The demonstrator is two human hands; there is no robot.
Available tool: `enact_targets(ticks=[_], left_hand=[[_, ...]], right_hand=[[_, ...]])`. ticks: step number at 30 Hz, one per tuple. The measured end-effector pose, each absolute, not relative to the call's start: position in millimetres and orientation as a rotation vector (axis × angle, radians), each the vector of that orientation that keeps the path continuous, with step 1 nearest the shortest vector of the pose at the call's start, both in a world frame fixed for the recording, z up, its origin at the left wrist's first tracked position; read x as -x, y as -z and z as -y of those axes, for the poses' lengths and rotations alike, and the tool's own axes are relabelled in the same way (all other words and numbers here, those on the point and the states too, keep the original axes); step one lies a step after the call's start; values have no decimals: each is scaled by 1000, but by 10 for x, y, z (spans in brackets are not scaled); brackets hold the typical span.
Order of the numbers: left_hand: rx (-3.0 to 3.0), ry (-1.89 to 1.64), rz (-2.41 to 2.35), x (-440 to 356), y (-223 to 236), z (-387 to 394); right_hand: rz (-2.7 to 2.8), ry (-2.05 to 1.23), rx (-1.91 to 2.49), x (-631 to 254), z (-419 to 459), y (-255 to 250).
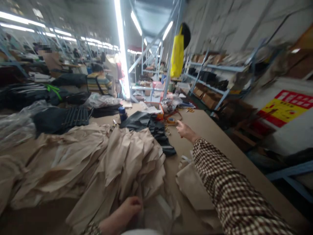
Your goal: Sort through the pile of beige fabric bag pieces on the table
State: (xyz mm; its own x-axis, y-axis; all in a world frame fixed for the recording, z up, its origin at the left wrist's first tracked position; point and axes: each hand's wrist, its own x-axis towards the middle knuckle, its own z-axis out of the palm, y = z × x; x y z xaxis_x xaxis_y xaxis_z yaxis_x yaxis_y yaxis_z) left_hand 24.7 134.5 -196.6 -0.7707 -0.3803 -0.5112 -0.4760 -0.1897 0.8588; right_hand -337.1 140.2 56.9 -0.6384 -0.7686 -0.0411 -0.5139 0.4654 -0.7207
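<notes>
My left hand [132, 207] is low in the view, its fingers curled closed against the front of a pile of beige cloth pieces [132, 153]. What it pinches, if anything, is hidden. My right arm, in a checked sleeve, stretches forward over the table. At its end my right hand [186, 131] hovers with fingers apart, holding nothing I can see, close to a roll of tape [171, 121]. Under that forearm lies a folded beige piece [193, 184]. Dark cloth [144, 121] spreads between the pile and the right hand.
A dark blue can [122, 114] stands behind the pile. Scissors with orange handles [190, 110] and an orange box [160, 112] lie further back. Plastic-wrapped dark garments [58, 119] cover the left side. A blue post carries a yellow bag [177, 55]; shelves line the right wall.
</notes>
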Motion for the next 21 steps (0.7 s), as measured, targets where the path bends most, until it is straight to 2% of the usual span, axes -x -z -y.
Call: enact_targets(ticks=[3,7,12,16,21], left_hand=[[1044,-2157,-1939,-340,1753,-1290],[1179,-2129,-1837,-361,1693,-1173],[1113,-2061,-1871,-350,1737,-1201],[1016,-2008,-1924,-198,1777,-1231],[928,-1948,-1989,-126,1795,-1296]], right_hand=[[-2245,861,1038,3138,-1679,111],[-2100,727,924,2505,-2337,1090],[-2191,766,782,1711,-2939,1989],[-2288,779,798,1459,-3090,2229],[-2378,696,863,1353,-3126,2071]])
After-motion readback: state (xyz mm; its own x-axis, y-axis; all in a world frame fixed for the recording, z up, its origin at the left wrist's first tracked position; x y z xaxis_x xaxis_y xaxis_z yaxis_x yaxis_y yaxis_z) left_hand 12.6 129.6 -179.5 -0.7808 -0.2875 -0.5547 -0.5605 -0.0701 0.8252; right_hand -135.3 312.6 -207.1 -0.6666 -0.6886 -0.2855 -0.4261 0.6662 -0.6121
